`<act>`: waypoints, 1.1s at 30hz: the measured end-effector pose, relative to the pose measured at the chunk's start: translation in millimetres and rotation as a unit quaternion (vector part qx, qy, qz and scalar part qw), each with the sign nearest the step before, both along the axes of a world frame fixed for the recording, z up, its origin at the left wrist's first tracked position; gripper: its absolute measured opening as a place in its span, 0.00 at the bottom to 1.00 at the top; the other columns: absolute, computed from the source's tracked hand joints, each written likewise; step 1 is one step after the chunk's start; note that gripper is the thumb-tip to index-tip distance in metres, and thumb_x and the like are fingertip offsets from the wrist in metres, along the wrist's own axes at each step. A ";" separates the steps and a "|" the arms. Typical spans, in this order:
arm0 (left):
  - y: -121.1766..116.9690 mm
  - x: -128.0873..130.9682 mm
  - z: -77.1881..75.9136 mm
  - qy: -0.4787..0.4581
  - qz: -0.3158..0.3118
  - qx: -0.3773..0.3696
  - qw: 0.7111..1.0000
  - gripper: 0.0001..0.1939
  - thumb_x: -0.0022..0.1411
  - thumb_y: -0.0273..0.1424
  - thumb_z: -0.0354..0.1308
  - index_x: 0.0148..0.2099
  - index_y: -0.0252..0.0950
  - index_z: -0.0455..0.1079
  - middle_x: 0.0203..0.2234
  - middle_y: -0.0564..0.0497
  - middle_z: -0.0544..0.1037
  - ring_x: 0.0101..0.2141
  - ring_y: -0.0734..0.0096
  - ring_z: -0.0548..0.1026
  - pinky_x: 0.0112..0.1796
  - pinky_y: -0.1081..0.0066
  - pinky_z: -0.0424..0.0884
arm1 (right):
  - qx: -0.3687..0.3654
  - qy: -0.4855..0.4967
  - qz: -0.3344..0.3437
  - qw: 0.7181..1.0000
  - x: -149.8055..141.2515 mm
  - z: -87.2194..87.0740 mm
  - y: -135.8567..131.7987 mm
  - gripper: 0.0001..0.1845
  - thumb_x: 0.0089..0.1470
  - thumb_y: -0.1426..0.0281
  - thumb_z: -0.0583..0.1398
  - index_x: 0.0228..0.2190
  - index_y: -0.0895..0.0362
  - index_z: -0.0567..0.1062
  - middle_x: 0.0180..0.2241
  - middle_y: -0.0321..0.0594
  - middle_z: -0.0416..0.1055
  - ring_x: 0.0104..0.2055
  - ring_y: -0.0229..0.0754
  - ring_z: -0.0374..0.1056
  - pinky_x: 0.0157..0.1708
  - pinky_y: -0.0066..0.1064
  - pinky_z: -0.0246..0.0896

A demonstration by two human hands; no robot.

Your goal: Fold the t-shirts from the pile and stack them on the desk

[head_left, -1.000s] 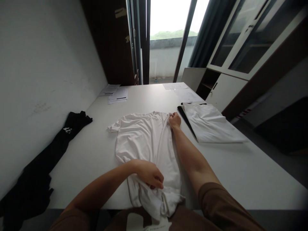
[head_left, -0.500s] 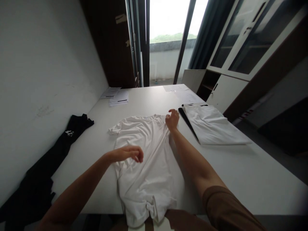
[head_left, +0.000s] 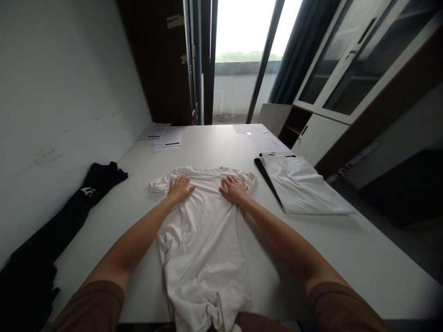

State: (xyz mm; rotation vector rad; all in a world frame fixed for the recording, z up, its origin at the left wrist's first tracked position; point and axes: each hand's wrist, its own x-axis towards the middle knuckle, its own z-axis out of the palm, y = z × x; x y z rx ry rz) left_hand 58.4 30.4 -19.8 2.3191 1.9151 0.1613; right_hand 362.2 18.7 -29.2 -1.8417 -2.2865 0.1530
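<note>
A white T-shirt (head_left: 207,240) lies spread on the white table, its collar at the far end and its bunched hem hanging over the near edge. My left hand (head_left: 180,189) rests flat on the upper left of the shirt, fingers apart. On the upper right, beside the sleeve, my right hand (head_left: 234,188) presses flat with spread fingers. Wrinkles run down the fabric below both palms.
Folded white and black cloth (head_left: 301,184) lies on the right of the table (head_left: 214,147). A black garment (head_left: 69,216) stretches along the left wall. Papers (head_left: 168,138) sit at the far left, with more sheets (head_left: 263,138) at the far right.
My left hand has moved forward from above the shirt's middle onto its upper left. My right hand has shifted left off the sleeve area and flattened, its fingers now spread.
</note>
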 end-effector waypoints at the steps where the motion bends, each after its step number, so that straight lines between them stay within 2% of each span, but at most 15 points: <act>1: 4.2 -2.0 -3.4 0.013 0.003 -0.007 1.000 0.33 0.74 0.51 0.42 0.74 0.42 0.54 0.74 0.43 0.50 0.73 0.50 0.46 0.67 0.40 0.41 | -0.005 0.001 0.001 1.000 1.1 0.0 5.4 0.31 0.65 0.50 0.55 0.64 0.48 0.67 0.71 0.48 0.54 0.73 0.62 0.44 0.65 0.71 0.38; 8: 40.1 -22.3 -10.8 0.045 0.021 -0.022 0.999 0.39 0.73 0.54 0.36 0.78 0.40 0.43 0.75 0.43 0.44 0.73 0.47 0.42 0.66 0.36 0.39 | -0.022 0.009 0.033 0.999 -9.2 -0.6 53.3 0.34 0.64 0.47 0.56 0.65 0.48 0.66 0.72 0.48 0.51 0.73 0.63 0.43 0.66 0.70 0.36; 12: 67.6 -38.7 -6.5 0.054 0.033 -0.052 0.997 0.40 0.72 0.56 0.35 0.78 0.42 0.44 0.76 0.44 0.42 0.73 0.44 0.40 0.65 0.32 0.37 | -0.014 0.018 0.060 0.998 -22.1 0.9 83.2 0.32 0.64 0.49 0.57 0.64 0.48 0.68 0.71 0.46 0.53 0.73 0.59 0.44 0.68 0.66 0.36; 15: 88.0 -48.4 -3.3 0.058 0.046 -0.074 0.995 0.42 0.71 0.58 0.35 0.78 0.43 0.43 0.76 0.45 0.39 0.73 0.42 0.38 0.64 0.30 0.36 | -0.003 0.022 0.071 0.997 -31.6 1.4 95.5 0.29 0.66 0.52 0.57 0.63 0.49 0.69 0.70 0.46 0.56 0.73 0.57 0.45 0.69 0.61 0.38; 20: 118.8 -58.6 -2.7 0.061 0.076 -0.073 0.992 0.44 0.70 0.60 0.33 0.78 0.42 0.41 0.76 0.43 0.38 0.73 0.38 0.38 0.63 0.28 0.36 | 0.017 0.025 0.065 0.997 -38.1 -4.0 80.6 0.28 0.66 0.54 0.56 0.63 0.49 0.69 0.71 0.46 0.54 0.73 0.55 0.46 0.70 0.57 0.37; 25: 144.4 -65.1 2.2 0.052 0.097 -0.066 0.992 0.43 0.71 0.57 0.35 0.78 0.38 0.44 0.76 0.39 0.40 0.72 0.36 0.41 0.63 0.28 0.35 | 0.024 0.022 0.089 0.995 -22.7 -6.4 57.9 0.27 0.67 0.54 0.55 0.62 0.49 0.69 0.69 0.46 0.57 0.72 0.53 0.48 0.70 0.53 0.38; 29: 148.5 -49.0 15.8 0.054 0.104 -0.063 0.991 0.37 0.74 0.49 0.39 0.76 0.34 0.48 0.75 0.37 0.45 0.71 0.38 0.44 0.64 0.29 0.36 | 0.029 0.028 0.039 0.998 -5.4 -6.8 61.8 0.28 0.68 0.54 0.53 0.63 0.52 0.69 0.69 0.48 0.57 0.72 0.55 0.48 0.69 0.52 0.44; 31: 141.4 -26.1 24.1 0.053 0.092 -0.028 0.994 0.33 0.73 0.40 0.43 0.75 0.33 0.51 0.74 0.36 0.50 0.71 0.40 0.46 0.65 0.32 0.38 | 0.046 0.034 -0.011 0.998 2.1 -8.5 70.7 0.29 0.68 0.55 0.53 0.64 0.54 0.68 0.70 0.50 0.56 0.73 0.57 0.46 0.69 0.51 0.44; 33: 124.5 6.4 31.2 0.041 0.054 0.024 0.997 0.32 0.70 0.33 0.47 0.74 0.34 0.54 0.73 0.38 0.53 0.70 0.46 0.50 0.66 0.37 0.42 | 0.059 0.039 -0.071 0.995 10.1 -10.9 81.7 0.29 0.67 0.55 0.55 0.63 0.55 0.69 0.69 0.51 0.56 0.73 0.60 0.44 0.69 0.51 0.44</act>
